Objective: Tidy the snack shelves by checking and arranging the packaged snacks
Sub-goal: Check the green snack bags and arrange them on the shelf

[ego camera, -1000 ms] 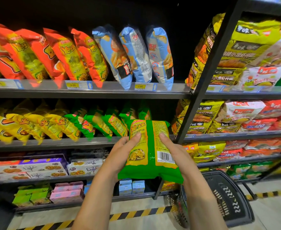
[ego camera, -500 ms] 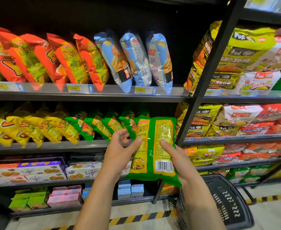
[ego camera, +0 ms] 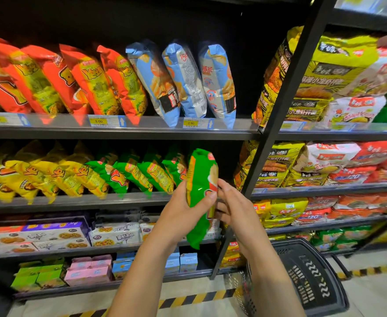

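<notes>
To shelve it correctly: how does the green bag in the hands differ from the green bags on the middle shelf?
The held bag stands upright, turned sideways; the shelved bags lean, fronts showing. Left hand and right hand hold the held bag; the shelved bags rest on the shelf. Both are green.

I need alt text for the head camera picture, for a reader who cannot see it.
A left hand and a right hand hold a green bag upright before the middle shelf, just right of a row of similar bags. Orange bags and blue bags stand on the shelf above; a black basket sits at lower right.
</notes>
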A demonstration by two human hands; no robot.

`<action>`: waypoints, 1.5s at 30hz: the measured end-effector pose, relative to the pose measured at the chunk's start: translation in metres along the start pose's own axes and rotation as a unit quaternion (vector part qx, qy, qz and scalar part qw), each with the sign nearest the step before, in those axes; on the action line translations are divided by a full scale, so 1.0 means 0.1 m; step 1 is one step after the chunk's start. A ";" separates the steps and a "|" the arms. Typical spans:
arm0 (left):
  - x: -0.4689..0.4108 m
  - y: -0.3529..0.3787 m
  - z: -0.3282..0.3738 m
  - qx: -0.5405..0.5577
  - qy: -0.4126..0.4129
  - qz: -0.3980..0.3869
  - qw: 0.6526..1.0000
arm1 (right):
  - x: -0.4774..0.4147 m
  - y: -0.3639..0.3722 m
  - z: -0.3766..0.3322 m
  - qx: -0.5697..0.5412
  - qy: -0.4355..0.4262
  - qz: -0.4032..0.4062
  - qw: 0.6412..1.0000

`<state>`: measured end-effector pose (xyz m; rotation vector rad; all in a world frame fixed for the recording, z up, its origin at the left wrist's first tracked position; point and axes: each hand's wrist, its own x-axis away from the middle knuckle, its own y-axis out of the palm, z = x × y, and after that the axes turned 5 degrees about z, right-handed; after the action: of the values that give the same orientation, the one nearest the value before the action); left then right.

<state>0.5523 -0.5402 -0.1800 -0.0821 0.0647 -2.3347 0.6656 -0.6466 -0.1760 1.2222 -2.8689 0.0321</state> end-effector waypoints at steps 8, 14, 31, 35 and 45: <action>-0.04 -0.16 -0.08 0.102 -0.040 0.042 0.993 | -0.01 -0.10 0.03 0.020 -0.034 0.078 0.996; -0.02 -0.17 -0.13 0.176 -0.069 0.005 0.982 | -0.01 -0.18 0.03 -0.013 0.042 0.033 0.998; -0.10 -0.12 -0.25 0.181 -0.032 -0.043 0.982 | 0.08 -0.13 -0.09 0.106 -0.053 0.081 0.990; -0.10 -0.17 -0.26 0.180 -0.008 -0.011 0.984 | 0.05 -0.23 -0.03 0.093 -0.058 0.055 0.993; -0.09 -0.21 -0.34 0.139 0.017 -0.013 0.990 | 0.04 -0.49 0.06 0.092 -0.050 -0.011 0.994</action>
<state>0.5411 -0.5186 -0.2124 0.0961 -0.2458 -2.3474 0.6982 -0.6840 -0.1812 1.3210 -2.9947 0.2464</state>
